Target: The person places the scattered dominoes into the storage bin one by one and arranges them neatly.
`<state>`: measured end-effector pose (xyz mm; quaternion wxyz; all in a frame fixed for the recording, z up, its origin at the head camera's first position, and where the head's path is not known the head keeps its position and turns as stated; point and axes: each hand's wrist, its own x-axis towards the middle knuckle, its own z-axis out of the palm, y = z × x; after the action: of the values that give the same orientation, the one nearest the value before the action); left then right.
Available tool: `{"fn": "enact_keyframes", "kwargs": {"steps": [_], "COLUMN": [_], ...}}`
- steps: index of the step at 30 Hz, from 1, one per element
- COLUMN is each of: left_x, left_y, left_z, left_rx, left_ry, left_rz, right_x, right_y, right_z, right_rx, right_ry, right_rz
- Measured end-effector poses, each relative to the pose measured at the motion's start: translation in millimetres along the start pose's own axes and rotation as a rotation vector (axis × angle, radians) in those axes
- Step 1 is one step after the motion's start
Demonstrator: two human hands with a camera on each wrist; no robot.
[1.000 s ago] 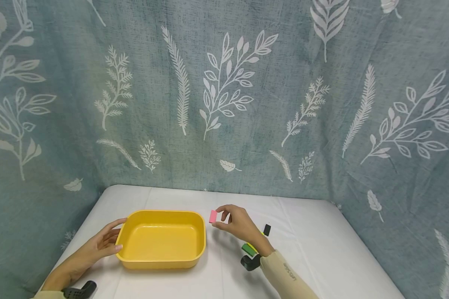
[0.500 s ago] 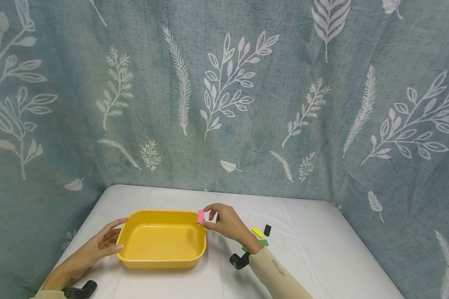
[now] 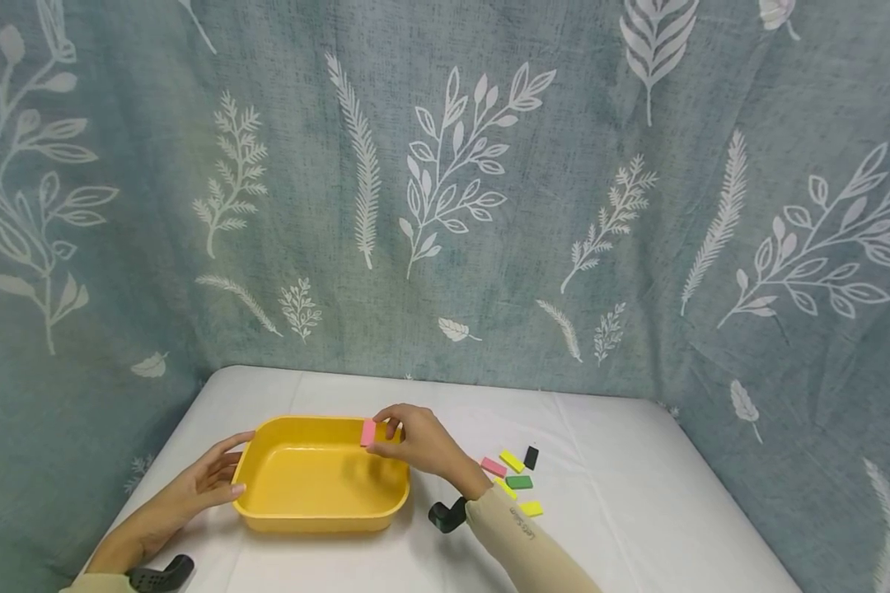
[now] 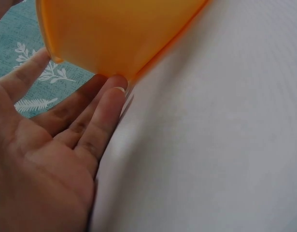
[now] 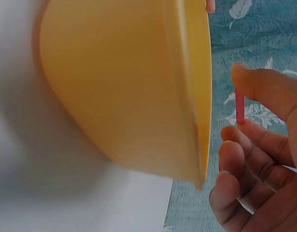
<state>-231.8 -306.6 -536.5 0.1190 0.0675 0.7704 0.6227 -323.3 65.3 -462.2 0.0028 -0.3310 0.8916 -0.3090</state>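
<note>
In the head view, my right hand (image 3: 423, 441) pinches a small flat pink block (image 3: 368, 433) between thumb and fingertips. The block is upright over the right part of a yellow plastic tub (image 3: 322, 524). The right wrist view shows the thin edge of that pink block (image 5: 240, 106), just beyond the tub's rim (image 5: 199, 145). My left hand (image 3: 196, 486) lies against the tub's left side, thumb and fingers spread along the outside. Its fingertips (image 4: 109, 99) touch the outer wall in the left wrist view, fairly straight.
Right of the tub, several similar blocks lie loose on the white table: a pink block (image 3: 493, 467), a green block (image 3: 519, 482), a black block (image 3: 531, 457) and yellow blocks (image 3: 512, 460). A patterned curtain (image 3: 445, 206) hangs behind the table.
My right hand has carried the pink block leftward, from beside the tub to over its inside. More of the loose blocks now show from behind the right arm. My left hand stays put.
</note>
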Motion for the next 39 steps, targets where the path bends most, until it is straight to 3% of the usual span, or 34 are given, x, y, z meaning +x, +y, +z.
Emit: {"fn": "enact_keyframes", "kwargs": {"steps": [19, 39], "left_x": [0.2, 0.0], "left_y": [4.7, 2.5], "left_z": [3.2, 1.6], "left_rx": [0.006, 0.016], "left_ry": [0.009, 0.007], "left_rz": [-0.017, -0.015], "right_x": [22, 44], "right_y": [-19, -51], "right_z": [27, 30], "right_rx": [-0.103, -0.137], "right_ry": [-0.059, -0.104], "right_rz": [-0.071, -0.083]}}
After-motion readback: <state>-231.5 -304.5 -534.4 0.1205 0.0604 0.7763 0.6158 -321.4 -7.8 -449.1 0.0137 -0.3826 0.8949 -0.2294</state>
